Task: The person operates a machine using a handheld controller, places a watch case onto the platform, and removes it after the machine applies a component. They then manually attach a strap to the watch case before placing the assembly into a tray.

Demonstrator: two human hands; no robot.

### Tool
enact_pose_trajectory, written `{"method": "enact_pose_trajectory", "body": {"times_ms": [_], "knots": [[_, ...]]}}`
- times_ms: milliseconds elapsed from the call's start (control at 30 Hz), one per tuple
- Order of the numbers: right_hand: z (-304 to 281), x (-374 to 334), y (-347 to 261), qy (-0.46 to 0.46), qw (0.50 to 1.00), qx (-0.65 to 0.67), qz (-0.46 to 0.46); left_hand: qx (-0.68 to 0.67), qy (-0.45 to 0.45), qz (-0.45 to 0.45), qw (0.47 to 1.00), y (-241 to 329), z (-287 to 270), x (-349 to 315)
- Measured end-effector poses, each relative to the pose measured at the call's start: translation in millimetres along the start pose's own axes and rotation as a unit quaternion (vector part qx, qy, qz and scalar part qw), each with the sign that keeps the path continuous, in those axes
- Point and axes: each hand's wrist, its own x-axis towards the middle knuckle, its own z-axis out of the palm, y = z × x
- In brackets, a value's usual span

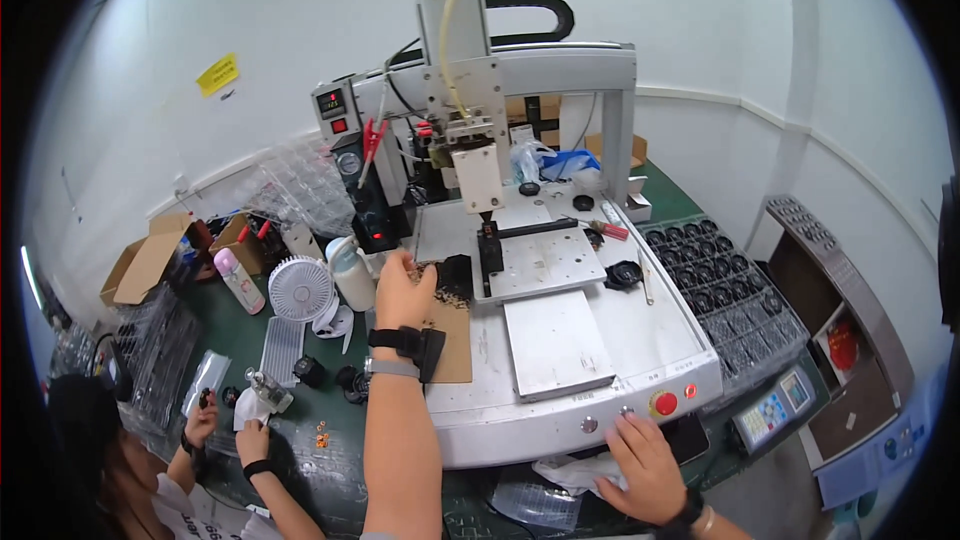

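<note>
Right hand (645, 465) is at the front edge of the white machine (460, 443). Grip spread loosely, fingertips by the silver button (627, 411) on the machine's front panel; contact, can't tell. Red button (663, 403) is right of that, same panel.

Left hand (403, 295) is over the machine's left side, above the cardboard sheet (453, 345), beside the black heap (456, 275). Grip curled; can't tell if it's pinching anything.

Plate (550, 262) sits mid-machine, black block (490, 250) at its left edge, head (478, 180) above.

My advice: one fingertip, square on silver, clear of red. Left wrist straps well away from the head's travel. Don't drag the sleeve-side strap through the heap.
</note>
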Motion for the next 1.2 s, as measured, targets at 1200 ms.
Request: {"method": "enact_pose_trajectory", "body": {"times_ms": [1200], "knots": [[89.8, -6.6, 18.4, 0.131, 0.978, -0.161, 0.004, 0.246, -0.043, -0.106, 0.963, 22.5, 16.1, -13.3]]}}
